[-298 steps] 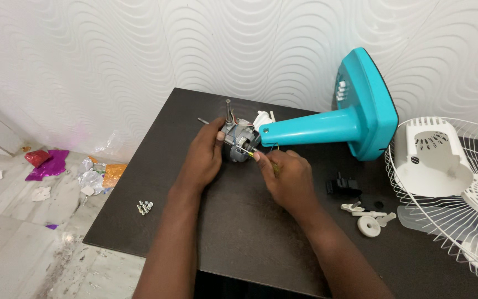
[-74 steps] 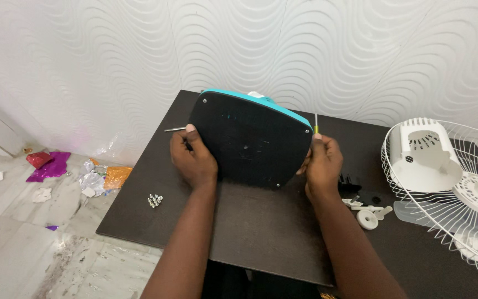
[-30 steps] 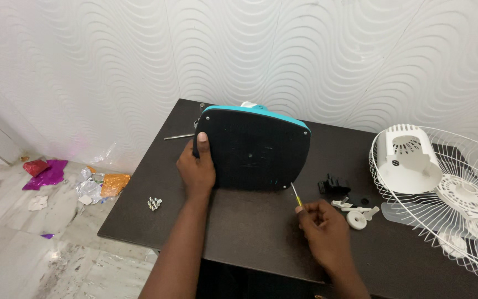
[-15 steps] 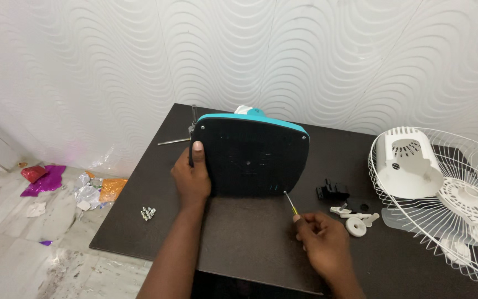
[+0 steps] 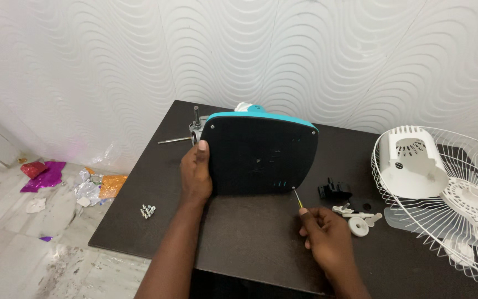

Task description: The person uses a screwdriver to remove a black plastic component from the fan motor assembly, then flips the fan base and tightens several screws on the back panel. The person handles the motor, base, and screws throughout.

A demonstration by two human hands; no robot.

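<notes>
A white wall with a raised wave pattern backs a dark table point(image 5: 250, 249) that stands over a pale tiled floor. On the table, toward its far middle, a fan base point(image 5: 259, 154) is tipped up on edge, its black underside facing the person and a teal rim showing along the top. The left hand point(image 5: 196, 173) grips the left edge of the base, thumb laid on the black face and fingers wrapped behind. The right hand point(image 5: 327, 239) is closed in a pinch around a thin screwdriver point(image 5: 296, 197), whose tip touches the lower right corner of the black underside. Behind the base on the left, the metal shaft of the motor point(image 5: 195, 124) sticks out. A small cluster of screws point(image 5: 147, 210) lies near the table's left edge. To the right of the screwdriver sit a black plastic part point(image 5: 334, 190) and some white knobs point(image 5: 356, 218). Farther right, a white wire fan guard point(image 5: 460, 221) holds a white motor cover point(image 5: 413, 163). Crumpled foil scraps point(image 5: 92, 185) litter the floor at left.
</notes>
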